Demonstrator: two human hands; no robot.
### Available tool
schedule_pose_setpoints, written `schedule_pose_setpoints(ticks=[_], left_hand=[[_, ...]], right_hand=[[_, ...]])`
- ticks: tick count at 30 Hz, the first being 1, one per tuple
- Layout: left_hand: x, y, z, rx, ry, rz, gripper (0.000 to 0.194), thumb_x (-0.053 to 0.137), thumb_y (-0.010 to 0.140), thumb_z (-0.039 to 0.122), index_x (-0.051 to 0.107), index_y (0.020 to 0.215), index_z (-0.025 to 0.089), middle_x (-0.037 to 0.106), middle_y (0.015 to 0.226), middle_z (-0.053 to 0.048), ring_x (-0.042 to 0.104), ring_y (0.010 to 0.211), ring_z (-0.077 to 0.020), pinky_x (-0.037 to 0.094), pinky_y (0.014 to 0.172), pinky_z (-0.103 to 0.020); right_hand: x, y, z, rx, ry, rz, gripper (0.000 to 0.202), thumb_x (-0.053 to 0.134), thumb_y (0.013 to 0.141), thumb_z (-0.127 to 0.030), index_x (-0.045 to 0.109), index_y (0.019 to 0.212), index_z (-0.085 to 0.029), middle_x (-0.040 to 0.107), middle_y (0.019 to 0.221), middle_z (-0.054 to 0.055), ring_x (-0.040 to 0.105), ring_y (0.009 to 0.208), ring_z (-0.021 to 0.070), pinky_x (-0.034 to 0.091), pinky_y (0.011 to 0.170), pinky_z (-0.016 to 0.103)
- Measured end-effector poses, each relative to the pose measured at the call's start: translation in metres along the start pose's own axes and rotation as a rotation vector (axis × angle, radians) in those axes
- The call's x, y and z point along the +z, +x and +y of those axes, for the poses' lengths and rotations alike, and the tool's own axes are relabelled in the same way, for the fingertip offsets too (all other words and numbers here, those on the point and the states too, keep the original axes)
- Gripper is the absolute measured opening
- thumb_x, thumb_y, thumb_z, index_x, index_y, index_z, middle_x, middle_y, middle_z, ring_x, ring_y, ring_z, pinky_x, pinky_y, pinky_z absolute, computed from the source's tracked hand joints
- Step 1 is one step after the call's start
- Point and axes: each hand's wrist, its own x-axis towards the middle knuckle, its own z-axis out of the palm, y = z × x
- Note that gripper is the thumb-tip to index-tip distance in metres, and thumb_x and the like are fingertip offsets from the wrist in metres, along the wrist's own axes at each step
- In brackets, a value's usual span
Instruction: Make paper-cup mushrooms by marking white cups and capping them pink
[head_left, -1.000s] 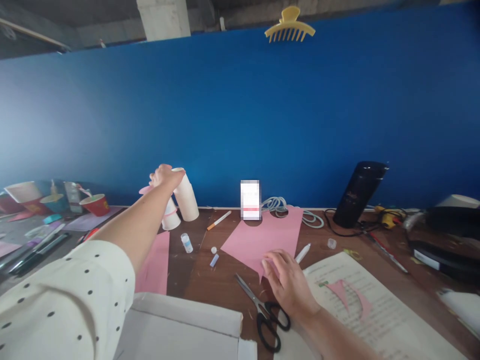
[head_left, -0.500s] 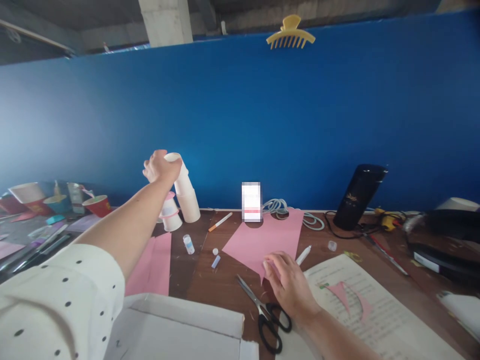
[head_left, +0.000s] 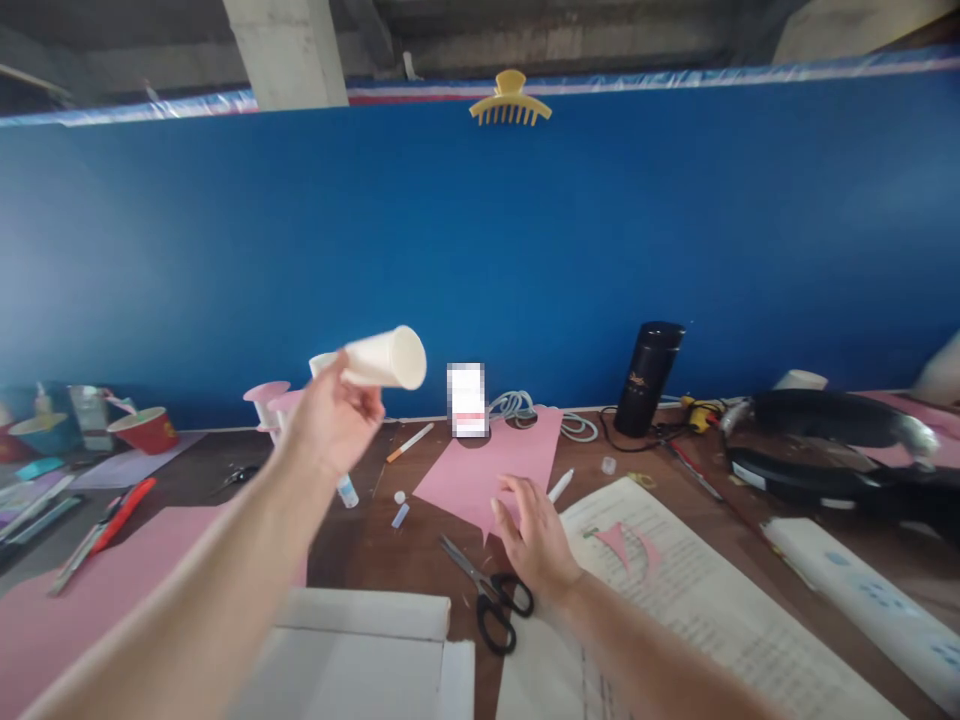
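Note:
A white paper cup (head_left: 375, 362) lies on its side in the air, my left hand (head_left: 330, 415) wrapped round its near end. Behind that hand another white cup (head_left: 321, 364) is partly hidden. White cups with pink discs (head_left: 266, 392) stand to the left, half covered by my forearm. My right hand (head_left: 536, 535), fingers loosely curled and apart, hovers or rests by the near edge of the pink paper (head_left: 491, 470); I cannot tell if it touches. Close to it are the black-handled scissors (head_left: 487, 590) and a white pen (head_left: 560, 485).
A phone (head_left: 467, 400) stands against the blue partition (head_left: 600, 230). Further right are a black flask (head_left: 649, 380), black headphones (head_left: 817, 450) and a power strip (head_left: 862, 580). A printed sheet (head_left: 675, 590) and a white cardboard box (head_left: 360, 650) lie in front. An open red-handled cutter (head_left: 105, 535) lies left.
My left hand has moved right from the top of the cup stack with a white cup, now tipped sideways. The view has turned right. My right hand stays by the pink paper.

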Motion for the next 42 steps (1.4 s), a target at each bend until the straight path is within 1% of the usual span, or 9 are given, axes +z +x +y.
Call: schedule_pose_setpoints(ticks=[2, 5, 8, 11, 21, 28, 33, 36, 42], left_hand=[[-0.001, -0.033, -0.034, -0.209, -0.008, -0.093, 0.033, 0.055, 0.078, 0.052, 0.060, 0.097, 0.025, 0.064, 0.102, -0.009, 0.062, 0.093, -0.0224, 0.056, 0.074, -0.034], [-0.007, -0.069, -0.081, -0.315, -0.029, -0.189, 0.039, 0.051, 0.078, 0.057, 0.061, 0.105, 0.031, 0.061, 0.118, -0.007, 0.061, 0.102, -0.0237, 0.057, 0.078, -0.036], [-0.017, -0.083, -0.112, -0.217, -0.052, -0.162, 0.043, 0.045, 0.080, 0.060, 0.057, 0.114, 0.036, 0.057, 0.129, -0.001, 0.056, 0.115, -0.0247, 0.056, 0.082, -0.038], [-0.029, -0.081, -0.128, -0.078, -0.065, -0.072, 0.042, 0.043, 0.082, 0.060, 0.056, 0.114, 0.038, 0.058, 0.127, 0.002, 0.051, 0.121, -0.0247, 0.055, 0.085, -0.037], [-0.037, -0.063, -0.138, 0.054, -0.199, 0.038, 0.044, 0.059, 0.078, 0.053, 0.064, 0.108, 0.021, 0.066, 0.106, -0.005, 0.061, 0.099, -0.0213, 0.051, 0.075, -0.029], [-0.039, -0.058, -0.135, -0.061, -0.299, 0.041, 0.038, 0.061, 0.079, 0.047, 0.066, 0.106, 0.020, 0.066, 0.107, -0.005, 0.061, 0.094, -0.0178, 0.051, 0.065, -0.022], [-0.034, -0.061, -0.137, -0.170, -0.356, -0.014, 0.033, 0.061, 0.081, 0.038, 0.065, 0.108, 0.020, 0.067, 0.104, -0.005, 0.063, 0.083, -0.0151, 0.052, 0.059, -0.021], [-0.030, -0.065, -0.139, -0.299, -0.379, -0.110, 0.032, 0.059, 0.082, 0.034, 0.064, 0.110, 0.018, 0.068, 0.101, -0.007, 0.064, 0.074, -0.0153, 0.052, 0.053, -0.024], [-0.027, -0.069, -0.141, -0.443, -0.454, -0.169, 0.028, 0.059, 0.082, 0.026, 0.064, 0.107, 0.016, 0.068, 0.094, -0.006, 0.064, 0.071, -0.0159, 0.056, 0.060, -0.029]], right_hand=[[-0.004, 0.000, -0.003, -0.003, 0.059, 0.014, 0.026, 0.043, 0.092, -0.024, 0.047, 0.117, -0.019, 0.060, 0.105, 0.010, 0.057, 0.102, 0.0211, 0.047, 0.092, 0.039], [-0.011, 0.000, -0.006, -0.031, 0.131, 0.056, 0.029, 0.042, 0.091, -0.021, 0.045, 0.119, -0.019, 0.060, 0.104, 0.009, 0.057, 0.100, 0.0199, 0.047, 0.091, 0.038], [-0.015, 0.000, -0.007, -0.035, 0.145, 0.052, 0.030, 0.041, 0.089, -0.018, 0.046, 0.118, -0.020, 0.060, 0.104, 0.009, 0.057, 0.100, 0.0200, 0.047, 0.091, 0.039], [-0.014, 0.001, -0.005, -0.020, 0.151, 0.049, 0.031, 0.040, 0.086, -0.013, 0.048, 0.115, -0.020, 0.060, 0.103, 0.008, 0.056, 0.099, 0.0197, 0.047, 0.091, 0.039], [-0.012, 0.005, 0.000, -0.001, 0.189, -0.043, 0.031, 0.042, 0.085, -0.011, 0.054, 0.111, -0.020, 0.060, 0.103, 0.008, 0.054, 0.100, 0.0208, 0.047, 0.089, 0.039], [-0.015, 0.005, -0.002, -0.021, 0.220, -0.063, 0.030, 0.043, 0.085, -0.012, 0.055, 0.111, -0.021, 0.061, 0.101, 0.008, 0.056, 0.099, 0.0213, 0.048, 0.088, 0.039], [-0.021, 0.004, -0.005, -0.038, 0.260, -0.063, 0.028, 0.043, 0.085, -0.008, 0.057, 0.105, -0.021, 0.062, 0.097, 0.006, 0.056, 0.095, 0.0200, 0.048, 0.084, 0.038], [-0.026, 0.004, -0.009, -0.053, 0.302, -0.072, 0.026, 0.043, 0.087, -0.009, 0.057, 0.105, -0.022, 0.061, 0.096, 0.006, 0.057, 0.093, 0.0187, 0.049, 0.082, 0.036], [-0.031, 0.000, -0.016, -0.067, 0.311, -0.070, 0.029, 0.045, 0.089, -0.012, 0.051, 0.115, -0.023, 0.061, 0.100, 0.005, 0.056, 0.096, 0.0178, 0.047, 0.086, 0.035]])
